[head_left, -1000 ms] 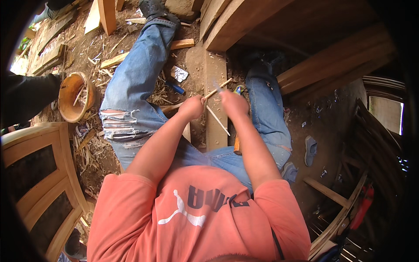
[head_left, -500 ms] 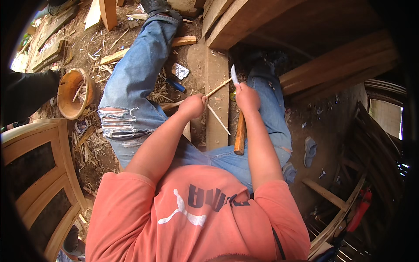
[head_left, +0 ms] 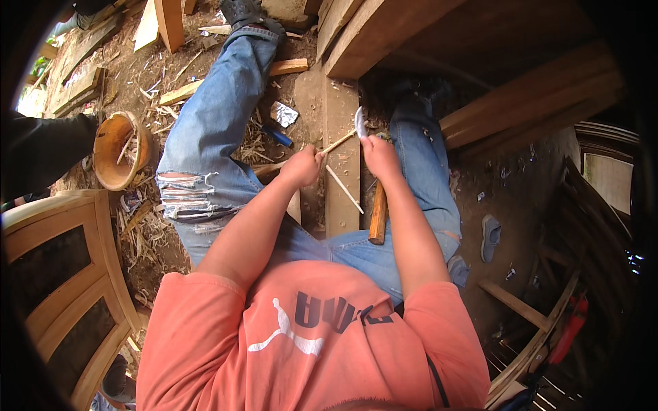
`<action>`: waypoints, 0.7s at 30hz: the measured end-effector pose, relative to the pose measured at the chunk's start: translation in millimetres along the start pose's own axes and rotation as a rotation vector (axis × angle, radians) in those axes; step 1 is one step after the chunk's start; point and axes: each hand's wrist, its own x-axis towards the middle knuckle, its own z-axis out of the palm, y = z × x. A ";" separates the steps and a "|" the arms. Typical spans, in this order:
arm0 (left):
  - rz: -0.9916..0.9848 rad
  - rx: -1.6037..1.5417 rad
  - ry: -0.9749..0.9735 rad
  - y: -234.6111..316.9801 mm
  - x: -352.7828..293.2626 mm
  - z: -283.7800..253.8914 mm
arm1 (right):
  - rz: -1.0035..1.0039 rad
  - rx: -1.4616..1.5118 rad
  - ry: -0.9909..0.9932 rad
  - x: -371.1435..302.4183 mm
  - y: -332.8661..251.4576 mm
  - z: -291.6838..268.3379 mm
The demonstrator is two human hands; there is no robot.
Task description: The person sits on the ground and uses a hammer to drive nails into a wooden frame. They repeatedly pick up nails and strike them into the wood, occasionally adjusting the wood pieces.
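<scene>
My left hand [head_left: 301, 166] is closed around a thin pale wooden stick [head_left: 339, 142], which slants up to the right over a flat plank [head_left: 342, 195] between my legs. In my right hand [head_left: 381, 157] is a knife, its blade [head_left: 360, 122] pointing up and away from me, at or against the stick's far end. I cannot tell if the blade bites into the wood. A second thin stick [head_left: 345, 189] lies slanted on the plank below my hands. Beside my right wrist is a wooden tool handle [head_left: 378, 216]; its head is mostly hidden.
A blue cylindrical object [head_left: 277, 135] and a crumpled foil piece [head_left: 284, 114] lie left of the plank among shavings. Further left stands an orange-brown bucket [head_left: 118, 154], with a wooden panelled frame [head_left: 89, 253] nearer. Heavy timber [head_left: 391, 34] rises ahead. A sandal [head_left: 490, 238] lies right.
My right hand has shifted slightly left and down, bringing the knife blade lower along the stick's far end. My left hand stays nearly in place, still holding the stick.
</scene>
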 end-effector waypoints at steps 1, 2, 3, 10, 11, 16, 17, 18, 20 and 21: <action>-0.007 -0.006 0.011 0.0 -0.4 0.2 | 0.002 0.023 0.009 0.4 0.7 -2.0; 0.004 -0.004 0.021 0.2 -0.2 -0.1 | 0.017 0.035 0.027 0.4 0.8 -3.2; 0.008 0.002 0.021 0.2 -0.6 -0.1 | 0.033 0.042 0.068 0.2 1.5 -4.8; 0.025 0.013 0.039 2.2 -1.4 -1.9 | 0.030 -0.094 -0.032 -16.1 -7.0 7.5; 0.025 0.006 0.043 2.9 -1.6 -2.3 | 0.043 -0.088 -0.021 -16.8 -7.7 7.7; 0.025 0.024 0.068 7.5 -3.7 -4.7 | 0.046 -0.066 -0.054 -15.8 -6.0 5.0; 0.021 0.034 0.074 8.5 -4.0 -5.5 | 0.018 -0.074 -0.115 -15.0 -5.3 5.1; 0.012 0.043 0.073 9.1 -4.8 -6.3 | 0.035 -0.043 -0.067 -12.9 -3.8 4.2; 0.006 0.053 0.083 10.0 -6.2 -7.8 | 0.065 0.017 -0.007 -6.9 -0.8 3.5; 0.011 0.053 0.091 10.1 -7.0 -8.2 | 0.057 0.018 -0.066 -4.3 0.7 3.9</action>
